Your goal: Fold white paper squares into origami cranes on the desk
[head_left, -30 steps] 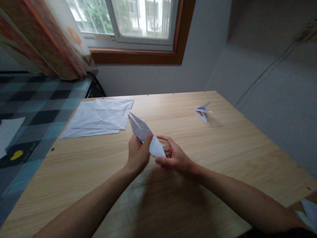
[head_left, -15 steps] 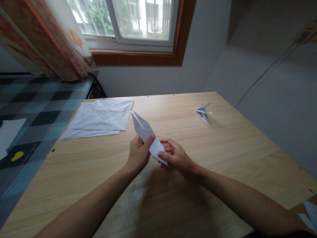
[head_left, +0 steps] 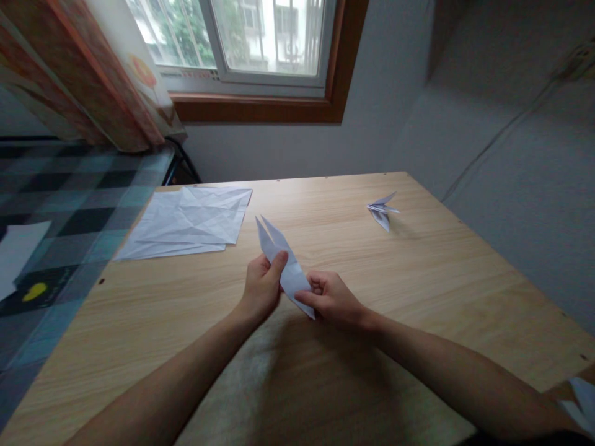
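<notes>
1. Head view, and it's basically all about the folded paper, a long white strip held over the middle of the bench, running at a slant between both hands. Far end splits into two sharp tips with a narrow gap between them; near end tapers to a point.
2. Left hand has its grip clamped on the folded paper around the middle, thumb flat on top. Most of the fingers are tucked behind, so can't tell exactly how they sit.
3. Right hand has its grip closed on the near end, thumb on top, fingers curled at the right edge and partly hidden.
4. Back left of the bench: a few creased sheets lying flat and overlapping, near those two tips but not touching them.
5. Back right, well apart from both hands: a small paper figure, its pointed flaps fanned out.
6. Off to the left there's a checked cloth with a white sheet on it, just beside a dark patch with a yellow blob.
7. Background: window with a brown frame, orange patterned curtain on its left, cable running along the wall on the right.
</notes>
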`<action>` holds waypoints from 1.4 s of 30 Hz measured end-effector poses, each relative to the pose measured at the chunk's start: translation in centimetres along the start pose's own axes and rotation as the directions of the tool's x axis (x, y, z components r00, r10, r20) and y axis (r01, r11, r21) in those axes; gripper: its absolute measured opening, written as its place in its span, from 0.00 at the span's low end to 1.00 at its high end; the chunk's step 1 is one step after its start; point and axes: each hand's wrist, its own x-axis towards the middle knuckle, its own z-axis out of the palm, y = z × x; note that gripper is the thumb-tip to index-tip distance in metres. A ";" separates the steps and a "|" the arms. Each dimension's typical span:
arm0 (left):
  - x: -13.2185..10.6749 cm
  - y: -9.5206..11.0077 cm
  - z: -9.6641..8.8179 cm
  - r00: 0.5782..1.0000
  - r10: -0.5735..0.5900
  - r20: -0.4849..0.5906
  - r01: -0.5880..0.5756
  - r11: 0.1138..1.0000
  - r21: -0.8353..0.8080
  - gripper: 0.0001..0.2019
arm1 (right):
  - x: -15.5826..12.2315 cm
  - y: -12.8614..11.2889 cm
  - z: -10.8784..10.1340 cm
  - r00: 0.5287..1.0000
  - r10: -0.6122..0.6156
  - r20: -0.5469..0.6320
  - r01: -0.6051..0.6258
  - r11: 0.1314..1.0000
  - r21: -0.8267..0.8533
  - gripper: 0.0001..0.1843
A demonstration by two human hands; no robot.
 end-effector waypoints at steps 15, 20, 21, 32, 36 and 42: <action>-0.4 0.6 0.4 0.998 0.022 0.063 -0.022 1.000 -0.001 0.17 | 0.1 0.2 -0.2 0.997 0.022 -0.080 -0.016 0.996 0.085 0.19; -0.4 1.0 0.5 1.000 0.012 -0.005 -0.012 1.000 0.000 0.15 | 0.2 0.3 -0.1 0.996 0.036 -0.086 -0.030 0.997 0.072 0.20; -0.5 1.1 0.6 1.000 0.003 0.002 -0.003 1.000 0.012 0.15 | 0.2 0.3 -0.1 0.994 0.027 -0.103 -0.018 0.996 0.087 0.20; -0.8 0.7 0.7 0.994 0.013 0.106 -0.018 0.999 0.044 0.15 | 0.8 0.8 -0.6 0.979 -0.010 -0.204 0.042 0.987 0.155 0.21; -0.7 0.8 0.8 0.998 0.029 0.060 -0.028 0.999 -0.027 0.19 | 1.0 1.1 -0.8 0.981 -0.033 -0.194 0.068 0.981 0.181 0.20; -0.8 1.4 0.8 0.988 0.088 0.126 -0.095 0.994 0.053 0.11 | 1.0 1.1 -1.1 0.967 -0.145 -0.210 0.184 0.966 0.180 0.23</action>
